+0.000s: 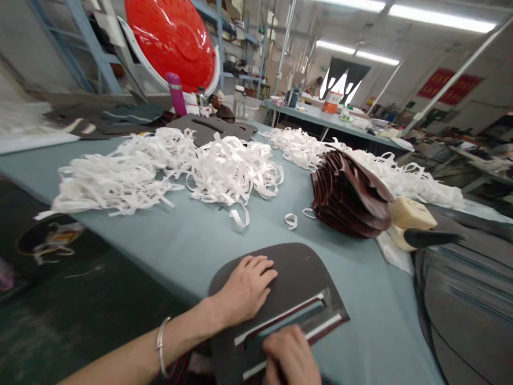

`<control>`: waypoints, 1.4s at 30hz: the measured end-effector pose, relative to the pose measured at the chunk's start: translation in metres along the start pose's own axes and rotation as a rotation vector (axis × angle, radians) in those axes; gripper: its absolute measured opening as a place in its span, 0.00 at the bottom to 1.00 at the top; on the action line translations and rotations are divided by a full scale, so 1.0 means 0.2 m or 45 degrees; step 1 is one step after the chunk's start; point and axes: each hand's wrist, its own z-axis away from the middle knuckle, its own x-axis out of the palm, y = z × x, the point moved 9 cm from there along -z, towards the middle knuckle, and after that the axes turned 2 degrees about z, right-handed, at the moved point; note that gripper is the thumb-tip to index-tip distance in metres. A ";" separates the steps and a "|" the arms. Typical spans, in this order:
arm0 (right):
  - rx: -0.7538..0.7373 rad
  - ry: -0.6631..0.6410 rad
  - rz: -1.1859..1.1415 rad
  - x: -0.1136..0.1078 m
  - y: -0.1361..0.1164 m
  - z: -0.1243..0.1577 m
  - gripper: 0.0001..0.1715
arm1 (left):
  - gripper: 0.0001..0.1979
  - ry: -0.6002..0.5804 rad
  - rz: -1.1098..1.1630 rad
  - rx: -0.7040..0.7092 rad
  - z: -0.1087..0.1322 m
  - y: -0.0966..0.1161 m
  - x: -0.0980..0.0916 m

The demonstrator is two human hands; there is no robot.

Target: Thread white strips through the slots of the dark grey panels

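A dark grey panel (280,262) with a rounded top lies flat at the near edge of the table. My left hand (248,286), a bangle on its wrist, rests on it with fingers stretched out. Below that hand, a long slot (288,323) runs slantwise across the panel, with a white strip (276,322) along its upper side. Another white strip with a brown edge (326,327) lies along the panel's lower part. Over this lower strip is my right hand (290,355), slightly blurred, its fingers curled closed. What those fingers hold, if anything, is hidden.
Heaps of white strips (236,168) lie across the blue-green table (192,235). Brown pieces are stacked (348,195) at the right, beside a yellowish block (412,214) and a dark handle (435,238). Dark grey panels (468,299) are piled far right. A purple bottle (176,93) stands behind.
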 end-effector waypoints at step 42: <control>0.058 -0.317 -0.294 0.86 -0.08 -0.91 0.11 | 0.11 0.582 -0.137 -0.363 0.35 -0.74 -0.44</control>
